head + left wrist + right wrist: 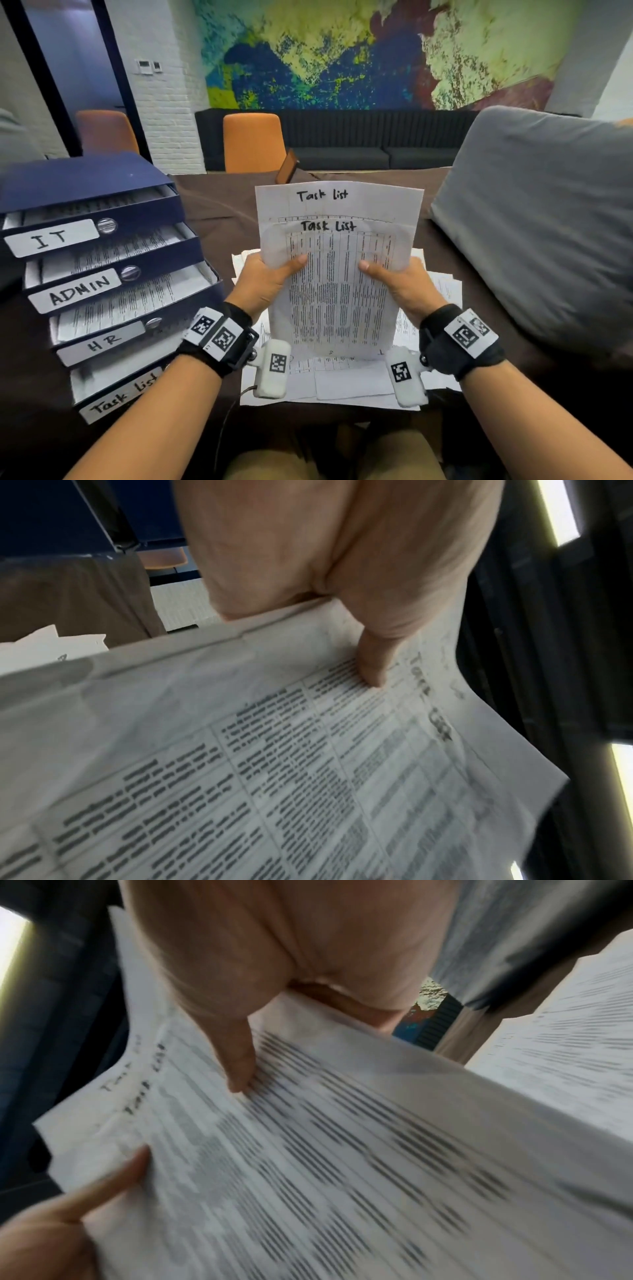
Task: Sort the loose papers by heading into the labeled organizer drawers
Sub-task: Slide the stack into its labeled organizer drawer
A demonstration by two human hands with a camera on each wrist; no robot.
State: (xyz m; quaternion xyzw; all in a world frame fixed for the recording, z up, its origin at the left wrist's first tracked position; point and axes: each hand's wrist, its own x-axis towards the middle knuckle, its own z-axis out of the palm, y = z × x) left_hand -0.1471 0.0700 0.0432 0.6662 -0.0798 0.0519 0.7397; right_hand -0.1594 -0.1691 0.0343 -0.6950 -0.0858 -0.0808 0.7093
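Two sheets headed "Task list" point(337, 274) stand upright in front of me, one staggered behind the other. My left hand point(270, 279) pinches their left edge, thumb point(371, 664) on the printed face. My right hand point(399, 282) pinches the right edge, thumb point(240, 1066) on the front sheet point(342, 1150). More loose papers point(342, 383) lie flat on the table beneath. The blue organizer point(85, 185) stands at the left with its drawers pulled out: IT point(51, 238), ADMIN point(77, 291), HR point(102, 341) and Task list point(120, 394), the upper three holding printed sheets.
A dark brown cloth covers the table point(212, 205). A large grey cushion point(534, 219) takes up the right side. Orange chairs point(251, 142) stand beyond the far edge, with a small brown object point(286, 166) propped near it. My knees point(329, 459) show below the table edge.
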